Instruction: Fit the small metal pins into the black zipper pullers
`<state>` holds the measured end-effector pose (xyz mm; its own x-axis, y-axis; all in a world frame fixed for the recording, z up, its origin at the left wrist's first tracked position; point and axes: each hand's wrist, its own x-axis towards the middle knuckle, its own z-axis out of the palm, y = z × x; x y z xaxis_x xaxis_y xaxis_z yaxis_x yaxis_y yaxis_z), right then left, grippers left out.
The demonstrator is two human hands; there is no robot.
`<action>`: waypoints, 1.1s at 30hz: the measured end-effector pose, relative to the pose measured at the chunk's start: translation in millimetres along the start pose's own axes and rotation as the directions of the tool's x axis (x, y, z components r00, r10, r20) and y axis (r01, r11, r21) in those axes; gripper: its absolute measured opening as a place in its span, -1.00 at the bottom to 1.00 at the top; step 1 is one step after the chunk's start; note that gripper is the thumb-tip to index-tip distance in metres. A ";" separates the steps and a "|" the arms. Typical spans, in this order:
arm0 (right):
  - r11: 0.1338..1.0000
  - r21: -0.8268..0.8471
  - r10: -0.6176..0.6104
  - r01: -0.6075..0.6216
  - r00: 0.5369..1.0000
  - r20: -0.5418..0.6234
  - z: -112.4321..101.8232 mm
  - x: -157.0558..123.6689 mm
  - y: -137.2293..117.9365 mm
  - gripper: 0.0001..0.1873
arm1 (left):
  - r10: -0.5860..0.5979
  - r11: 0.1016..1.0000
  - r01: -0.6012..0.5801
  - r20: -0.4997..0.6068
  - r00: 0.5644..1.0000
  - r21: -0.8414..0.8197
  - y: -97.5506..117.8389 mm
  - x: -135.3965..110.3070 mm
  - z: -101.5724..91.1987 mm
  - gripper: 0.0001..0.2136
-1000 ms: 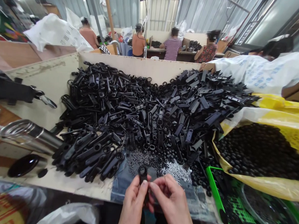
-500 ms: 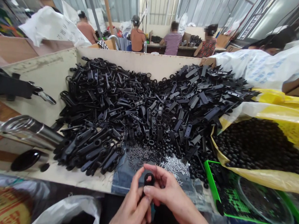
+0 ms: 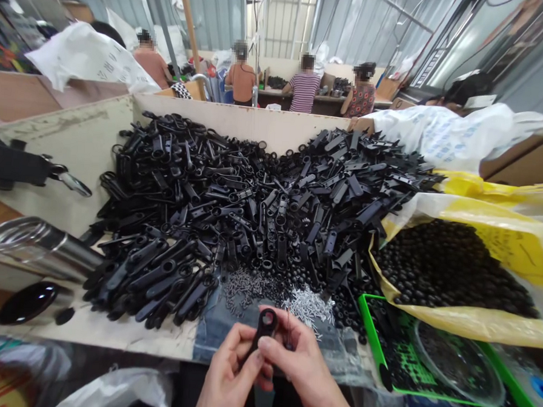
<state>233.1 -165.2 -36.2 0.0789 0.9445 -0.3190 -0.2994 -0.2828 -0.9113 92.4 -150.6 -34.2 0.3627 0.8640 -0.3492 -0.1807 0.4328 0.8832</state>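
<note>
1. Black ring-ended part (image 3: 258, 335): in the head view it is between the person's two hands, in front of the bench, its ring end tilted up and away from the body.
2. Left hand (image 3: 233, 364): thumb and fingers are closed on the part's lower length, below the ring.
3. Right hand (image 3: 304, 353): thumb presses on the part just under the ring, with the fingers curled behind; a thin dark shaft shows at these fingers, too small to identify.
4. Beyond the hands, blue cloth (image 3: 207, 327) covers the front of the bench. On it lie small silvery metal pieces (image 3: 310, 304) and, to their left, duller grey ones (image 3: 243, 289).
5. A large heap of black parts (image 3: 204, 176) fills the bench behind, with similar parts lined up roughly side by side (image 3: 158, 285) at front left.
6. On the right, a yellow-and-white bag (image 3: 488, 326) holds black beads (image 3: 450, 267). Just before it is a green tray (image 3: 374, 341) with a clear bowl (image 3: 482, 398).
7. Four seated co-workers (image 3: 303, 91) show at the back.
</note>
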 end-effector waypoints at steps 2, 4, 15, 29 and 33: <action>0.999 0.027 0.018 -0.019 0.999 0.040 -1.5 0.0 4.4 -0.45 | -0.008 1.000 0.008 0.019 1.000 0.007 -0.9 0.9 -0.3 -0.61; 1.000 -0.004 0.015 -0.014 0.998 0.059 -1.9 -0.6 6.2 -0.48 | 0.021 0.998 -0.024 0.048 0.999 0.053 -2.3 1.2 -2.1 -0.63; 0.990 -0.123 -0.071 0.070 0.998 -0.002 6.3 8.1 17.9 -0.45 | 0.123 0.982 -0.125 0.024 0.992 0.138 -7.8 4.5 -9.6 -0.72; 0.847 -0.485 -0.320 0.217 0.937 -0.140 6.5 1.1 13.9 -0.65 | 0.088 0.925 -0.148 0.180 0.980 0.349 -4.3 11.4 -13.9 -0.80; 0.822 -0.496 -0.358 0.278 0.931 -0.072 -2.5 -1.0 7.6 -0.67 | -0.025 0.999 0.017 0.217 0.976 0.040 -9.5 14.3 -11.0 -0.76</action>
<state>233.1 -168.7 -43.4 0.2493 0.9684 0.0107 0.2478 -0.0531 -0.9674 89.3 -139.6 -51.0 0.5570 0.7763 -0.2951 -0.1374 0.4366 0.8891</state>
